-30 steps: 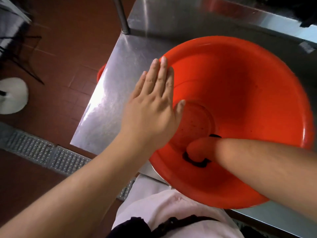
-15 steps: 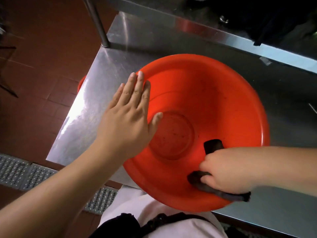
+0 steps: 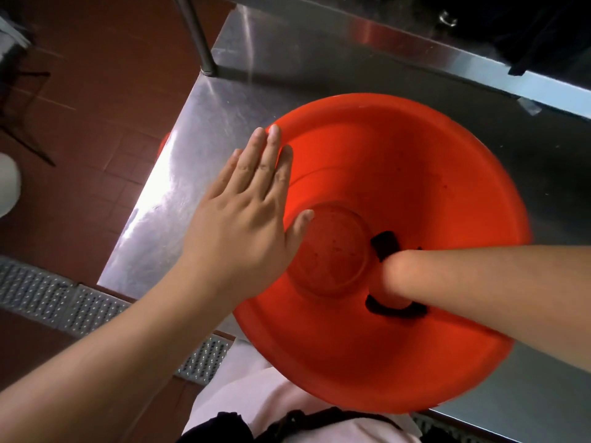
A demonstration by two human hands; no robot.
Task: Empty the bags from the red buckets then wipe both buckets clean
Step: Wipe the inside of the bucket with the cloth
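Note:
A large red bucket [image 3: 431, 174] stands on the steel table [image 3: 198, 161], its inside empty of bags. My left hand [image 3: 246, 215] lies flat with straight fingers over the bucket's left rim, thumb hanging inside. My right hand [image 3: 391, 282] reaches deep inside and grips a dark cloth [image 3: 385, 244] against the lower inner wall beside the round bottom. The fingers are mostly hidden behind the wrist. A sliver of a second red bucket [image 3: 162, 145] peeks out past the table's left edge.
Red floor tiles [image 3: 96, 100] lie to the left, with a metal drain grate [image 3: 64, 302] along the table's near side. A steel table leg [image 3: 198, 36] rises at top. A raised steel ledge [image 3: 415, 55] runs behind the bucket. A white round object [image 3: 8, 187] sits at far left.
My right hand with the cloth has gone from the bucket's near rim back down to the inner wall beside the bottom. The left hand has stayed on the rim.

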